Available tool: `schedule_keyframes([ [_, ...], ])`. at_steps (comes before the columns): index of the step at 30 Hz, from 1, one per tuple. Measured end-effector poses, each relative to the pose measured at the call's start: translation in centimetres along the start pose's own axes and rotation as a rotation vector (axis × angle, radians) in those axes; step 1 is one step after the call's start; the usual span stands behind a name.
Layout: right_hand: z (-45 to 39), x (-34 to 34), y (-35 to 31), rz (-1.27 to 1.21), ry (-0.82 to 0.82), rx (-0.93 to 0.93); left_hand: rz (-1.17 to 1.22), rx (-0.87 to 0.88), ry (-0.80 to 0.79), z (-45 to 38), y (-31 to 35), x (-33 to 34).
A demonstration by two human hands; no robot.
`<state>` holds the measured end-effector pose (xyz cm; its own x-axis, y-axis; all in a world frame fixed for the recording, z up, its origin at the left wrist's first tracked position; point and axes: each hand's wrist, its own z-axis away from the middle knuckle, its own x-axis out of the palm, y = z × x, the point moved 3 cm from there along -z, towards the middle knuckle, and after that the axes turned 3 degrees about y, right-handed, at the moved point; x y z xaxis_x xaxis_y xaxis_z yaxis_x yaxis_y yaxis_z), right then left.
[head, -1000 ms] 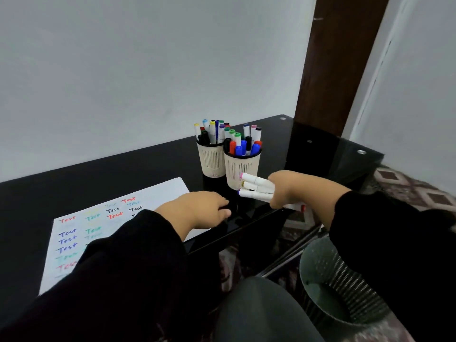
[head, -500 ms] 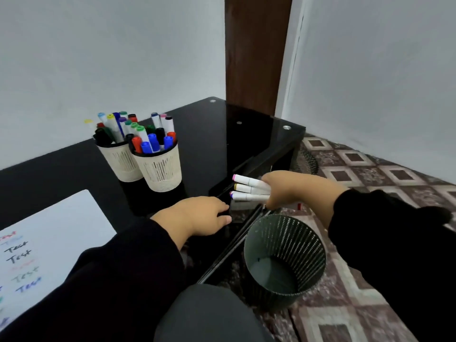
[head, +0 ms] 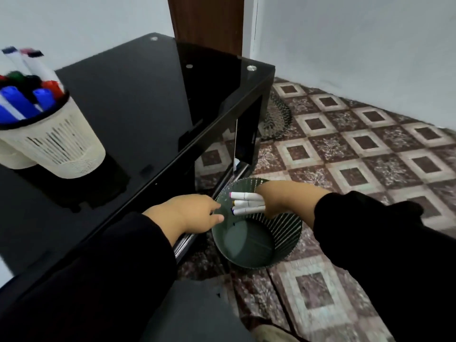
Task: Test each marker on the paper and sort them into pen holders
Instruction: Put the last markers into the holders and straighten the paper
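While the right hand [head: 271, 201] grips a bundle of 3 white-barrelled markers [head: 246, 203], its fingers curled round them, the bundle lies roughly level above the open mouth of a dark green perforated round bin [head: 283, 233] that stands on the brown-and-cream patterned tile floor [head: 357, 144], with the marker tips pointing toward the left hand. The left hand [head: 190, 213] rests at the front edge of the glossy black glass bench [head: 135, 95], fingers loosely bent and holding nothing, its fingertips just beside the bin's rim and near the marker tips without touching them. Both forearms wear black sleeves [head: 385, 233]. Far left on the bench stands a cream slotted plastic pen holder [head: 61, 146], tilted by the lens, packed with blue, red, green and white markers [head: 32, 92]; the edge of a second cream holder [head: 12, 156] shows just beside it. Behind the bench rise a pale wall and a dark brown wooden post [head: 207, 18].
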<state>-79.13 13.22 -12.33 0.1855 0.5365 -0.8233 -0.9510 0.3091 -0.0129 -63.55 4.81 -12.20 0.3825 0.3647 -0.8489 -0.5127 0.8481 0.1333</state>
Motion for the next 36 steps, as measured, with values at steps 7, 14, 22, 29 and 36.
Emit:
schedule_keyframes([
  [7,-3.8,5.9,0.4,0.171,-0.174,-0.059,-0.004,0.000,-0.031,-2.7,-0.9,2.6],
  [14,-6.0,9.2,0.5,0.235,-0.283,-0.120,0.004,0.053,-0.062,-4.1,-0.5,4.2],
  [22,-6.3,9.9,1.3,0.177,-0.249,-0.111,-0.031,0.095,-0.134,-4.8,-0.2,5.1],
  [29,-5.3,7.2,1.1,0.097,-0.138,-0.119,-0.035,0.088,-0.117,-4.7,0.2,4.5],
  [36,-1.8,0.7,-1.0,0.093,0.022,-0.164,-0.007,0.040,-0.037,-1.7,0.0,0.8],
])
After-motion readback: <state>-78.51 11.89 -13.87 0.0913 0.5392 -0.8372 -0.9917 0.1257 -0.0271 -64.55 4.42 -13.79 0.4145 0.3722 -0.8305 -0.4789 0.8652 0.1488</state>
